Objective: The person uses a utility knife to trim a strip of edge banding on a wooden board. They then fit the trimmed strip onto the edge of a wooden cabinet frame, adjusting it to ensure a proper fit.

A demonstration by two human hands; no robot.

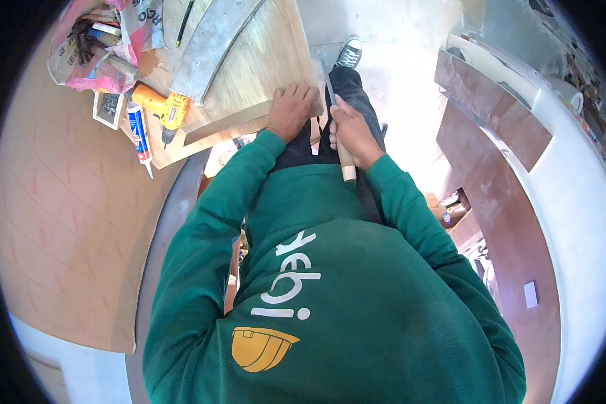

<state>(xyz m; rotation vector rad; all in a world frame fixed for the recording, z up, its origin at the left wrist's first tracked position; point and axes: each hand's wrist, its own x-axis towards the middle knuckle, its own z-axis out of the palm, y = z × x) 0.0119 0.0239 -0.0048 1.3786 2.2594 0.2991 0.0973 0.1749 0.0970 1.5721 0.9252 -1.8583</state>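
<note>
My left hand (292, 112) presses down on a narrow wooden strip (225, 125), its fingers curled over the strip near the right end. The strip lies along the near edge of a wooden tabletop (266, 64). In my right hand (355, 133) is a file (346, 165) with a light wooden handle, the fingers wrapped round it. Its narrow grey metal blade points away from me, beside the strip's end and the table's right edge. Whether the blade touches the wood I cannot tell.
A yellow cordless drill (167, 108), a sealant tube (139, 133), a small box of screws (108, 109) and a plastic bag of tools (104, 47) sit left. A curved grey sheet (215, 44) and a pencil (185, 23) lie farther back. Brown panels (495, 108) stand right.
</note>
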